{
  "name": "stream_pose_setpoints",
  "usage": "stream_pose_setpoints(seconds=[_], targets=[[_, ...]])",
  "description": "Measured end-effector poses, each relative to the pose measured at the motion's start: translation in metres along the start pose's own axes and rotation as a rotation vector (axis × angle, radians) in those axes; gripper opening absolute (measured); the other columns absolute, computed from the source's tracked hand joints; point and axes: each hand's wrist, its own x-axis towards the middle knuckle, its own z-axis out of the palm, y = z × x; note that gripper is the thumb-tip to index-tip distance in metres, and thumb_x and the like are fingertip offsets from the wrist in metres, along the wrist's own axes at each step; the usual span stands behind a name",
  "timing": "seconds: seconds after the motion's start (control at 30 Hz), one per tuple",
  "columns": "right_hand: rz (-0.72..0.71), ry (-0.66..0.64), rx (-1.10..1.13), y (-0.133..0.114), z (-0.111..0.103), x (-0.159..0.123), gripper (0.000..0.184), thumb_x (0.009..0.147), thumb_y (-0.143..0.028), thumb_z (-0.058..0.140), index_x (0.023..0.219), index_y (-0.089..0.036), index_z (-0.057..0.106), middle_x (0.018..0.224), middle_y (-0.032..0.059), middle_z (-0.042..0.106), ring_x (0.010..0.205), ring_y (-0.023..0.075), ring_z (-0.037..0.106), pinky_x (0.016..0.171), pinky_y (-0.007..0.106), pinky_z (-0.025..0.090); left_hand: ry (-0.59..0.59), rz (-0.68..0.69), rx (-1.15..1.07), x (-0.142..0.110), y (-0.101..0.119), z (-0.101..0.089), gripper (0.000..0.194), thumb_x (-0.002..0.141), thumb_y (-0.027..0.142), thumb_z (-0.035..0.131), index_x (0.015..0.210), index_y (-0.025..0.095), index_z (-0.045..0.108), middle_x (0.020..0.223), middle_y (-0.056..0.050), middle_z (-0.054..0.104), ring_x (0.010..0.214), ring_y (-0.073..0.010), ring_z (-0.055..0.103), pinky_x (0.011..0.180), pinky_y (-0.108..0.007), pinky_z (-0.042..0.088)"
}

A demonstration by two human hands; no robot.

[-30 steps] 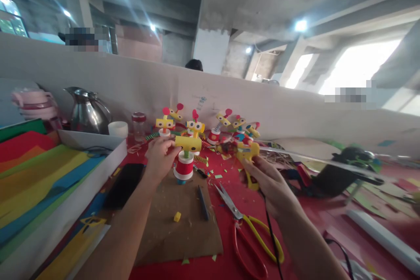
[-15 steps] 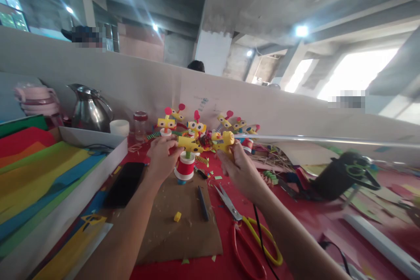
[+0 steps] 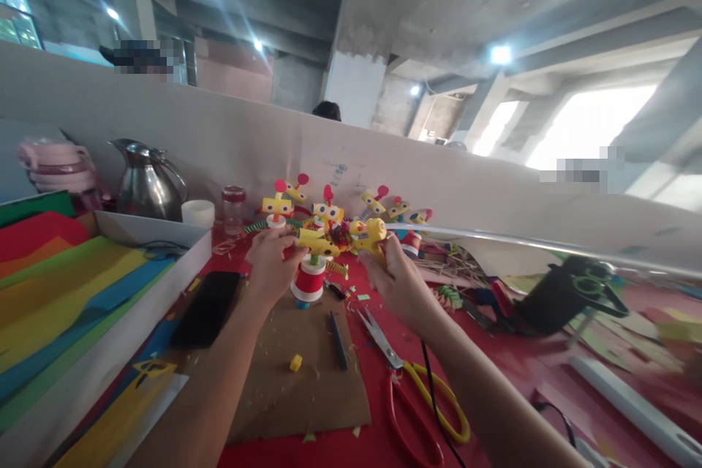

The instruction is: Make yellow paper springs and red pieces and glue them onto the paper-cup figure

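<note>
My right hand point(image 3: 392, 274) is closed round a yellow hot glue gun point(image 3: 368, 232), from whose rear a long clear glue stick point(image 3: 493, 234) runs off to the right. Its nozzle end points left, against or very near a yellow spotted paper tube point(image 3: 316, 240); the exact contact is hard to make out. My left hand point(image 3: 274, 263) pinches that tube at its left end. Under the tube, joined by a green piece, stands a red-and-white paper cup point(image 3: 308, 279) with a blue bit below. A brown board point(image 3: 296, 409) lies beneath, holding a small yellow piece point(image 3: 295, 363) and a dark blue pen-like stick point(image 3: 338, 340).
Scissors point(image 3: 392, 358) lie right of the board, beside a black cord. Several finished-looking paper figures point(image 3: 277, 206) stand behind. On the left are a phone point(image 3: 208, 307), a box of coloured sheets point(image 3: 148, 223), a steel jug point(image 3: 148, 183) and a white cup point(image 3: 198, 213).
The view has shifted very slightly. My right hand and the glue gun have moved a little to the left, and the glue stick's far end sits lower. My left hand keeps its hold.
</note>
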Motion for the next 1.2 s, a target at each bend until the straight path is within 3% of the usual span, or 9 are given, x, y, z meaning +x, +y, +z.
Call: stream_pose_setpoints(seconds=[0.47, 0.8, 1.2], targets=[[0.0, 0.003, -0.015, -0.0066, -0.0011, -0.0019, 0.016, 0.093, -0.04, 0.043, 0.093, -0.024, 0.039, 0.066, 0.0003, 0.056, 0.055, 0.0192, 0.049, 0.053, 0.03, 0.033, 0.01, -0.031, -0.097, 0.0001, 0.0025, -0.0013, 0.005, 0.071, 0.028, 0.069, 0.067, 0.026, 0.067, 0.109, -0.004, 0.07, 0.112, -0.0314, 0.051, 0.096, -0.048, 0.041], [0.024, -0.001, -0.032, -0.0069, -0.001, 0.001, 0.021, 0.092, -0.042, 0.043, 0.1, -0.022, 0.042, 0.067, 0.0011, 0.056, 0.057, 0.0194, 0.05, 0.055, 0.031, 0.035, -0.021, -0.036, -0.094, -0.0005, 0.0023, -0.0019, 0.005, 0.072, 0.03, 0.067, 0.07, 0.026, 0.067, 0.111, -0.004, 0.069, 0.114, -0.0305, 0.049, 0.094, -0.044, 0.042], [-0.028, 0.033, -0.065, -0.0051, -0.0052, 0.0034, 0.018, 0.091, -0.038, 0.045, 0.099, -0.022, 0.044, 0.066, 0.0015, 0.058, 0.057, 0.0186, 0.051, 0.054, 0.03, 0.035, -0.019, 0.025, -0.049, 0.0013, -0.0016, 0.0004, 0.008, 0.074, 0.029, 0.066, 0.068, 0.024, 0.064, 0.111, -0.006, 0.069, 0.114, -0.0289, 0.054, 0.101, -0.045, 0.036]])
